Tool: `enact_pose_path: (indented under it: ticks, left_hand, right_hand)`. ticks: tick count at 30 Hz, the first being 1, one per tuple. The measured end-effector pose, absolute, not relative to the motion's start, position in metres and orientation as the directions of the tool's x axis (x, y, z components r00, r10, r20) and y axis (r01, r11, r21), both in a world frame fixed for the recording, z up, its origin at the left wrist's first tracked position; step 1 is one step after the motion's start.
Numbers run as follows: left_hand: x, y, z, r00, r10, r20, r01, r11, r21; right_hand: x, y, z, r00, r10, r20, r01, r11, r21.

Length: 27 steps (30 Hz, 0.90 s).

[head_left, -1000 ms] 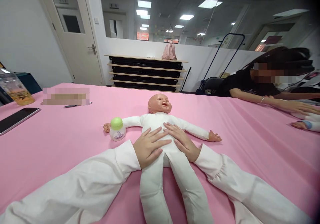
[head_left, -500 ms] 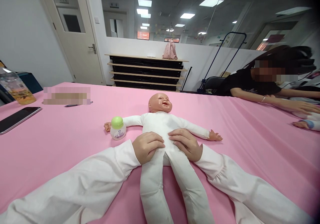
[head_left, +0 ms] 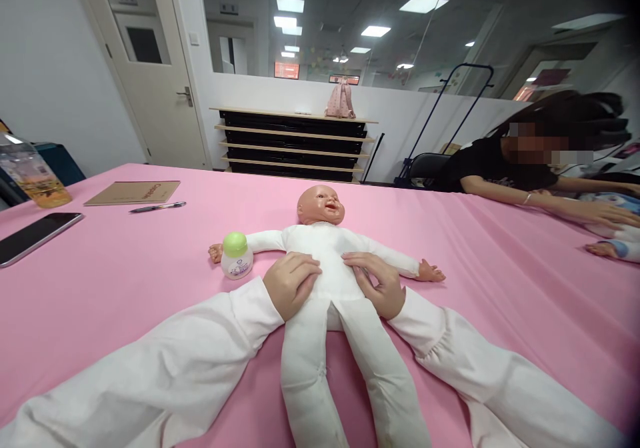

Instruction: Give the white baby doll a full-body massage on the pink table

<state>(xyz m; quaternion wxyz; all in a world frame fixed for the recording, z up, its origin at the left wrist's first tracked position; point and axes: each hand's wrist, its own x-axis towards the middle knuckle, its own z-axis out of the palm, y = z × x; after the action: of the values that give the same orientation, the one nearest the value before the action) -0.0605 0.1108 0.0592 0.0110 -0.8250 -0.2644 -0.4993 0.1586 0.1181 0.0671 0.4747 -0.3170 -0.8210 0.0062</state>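
Note:
A baby doll (head_left: 333, 248) with a white cloth body lies on its back on the pink-covered table, head away from me and legs toward me. My left hand (head_left: 293, 283) rests on the left side of its belly, fingers stretched flat over the cloth. On the opposite side of the belly lies my right hand (head_left: 377, 283), its fingers likewise extended. A gap of white cloth shows between the two sets of fingertips. Beside the doll's arm on the left stands a small white bottle with a green cap (head_left: 237, 256), touched by neither hand.
At the left are a phone (head_left: 37, 238), a brown notebook (head_left: 133, 193), a pen (head_left: 158, 207) and a drink bottle (head_left: 35, 175). On the right, another person (head_left: 500, 161) reaches over a second doll (head_left: 613, 248). A shelf (head_left: 295, 145) stands behind the table (head_left: 150, 261).
Both hands have moved slightly apart and a little up the doll's belly, widening the gap between the fingertips. The doll and the green-capped bottle are where they were.

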Motion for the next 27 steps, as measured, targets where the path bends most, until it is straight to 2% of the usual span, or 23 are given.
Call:
enact_pose_path:
  ticks: [3,5,7,9,11,13,15,18,20,22,27]
  left_hand:
    - [-0.061,0.109,0.061,0.480,0.275,0.833,0.299,-0.944,0.139]
    - [-0.061,0.109,0.062,0.577,0.256,0.775,0.243,-0.960,0.137]
    - [-0.061,0.109,0.064,0.657,0.328,0.679,0.268,-0.943,0.196]
    - [-0.061,0.109,0.065,0.686,0.457,0.566,0.364,-0.889,0.277]
    - [-0.060,0.110,0.066,0.634,0.600,0.487,0.483,-0.800,0.357]
    - [-0.059,0.111,0.064,0.534,0.698,0.477,0.562,-0.715,0.417]
    - [-0.059,0.112,0.062,0.440,0.721,0.535,0.573,-0.684,0.451]
    - [-0.058,0.113,0.057,0.354,0.674,0.648,0.549,-0.711,0.439]
    - [-0.057,0.114,0.056,0.327,0.643,0.692,0.542,-0.728,0.420]
    - [-0.057,0.114,0.055,0.317,0.620,0.718,0.538,-0.741,0.402]
    - [-0.057,0.114,0.055,0.322,0.577,0.751,0.519,-0.771,0.370]
  right_hand:
    - [0.159,0.119,0.068,-0.387,0.536,0.750,0.490,0.809,-0.325]
    - [0.160,0.120,0.067,-0.436,0.562,0.703,0.498,0.801,-0.331]
    - [0.161,0.122,0.067,-0.475,0.580,0.662,0.509,0.795,-0.331]
    - [0.162,0.123,0.066,-0.494,0.594,0.635,0.518,0.788,-0.333]
    - [0.162,0.123,0.066,-0.499,0.601,0.624,0.529,0.782,-0.331]
    - [0.162,0.121,0.069,-0.505,0.581,0.638,0.525,0.794,-0.307]
    - [0.162,0.117,0.073,-0.554,0.475,0.684,0.463,0.858,-0.221]
    - [0.161,0.112,0.079,-0.663,0.201,0.721,0.290,0.957,0.000]
    - [0.159,0.110,0.083,-0.697,0.112,0.708,0.231,0.970,0.075]
    - [0.159,0.111,0.083,-0.707,0.155,0.690,0.246,0.969,0.034]
    - [0.161,0.118,0.078,-0.727,0.426,0.538,0.400,0.900,-0.173]
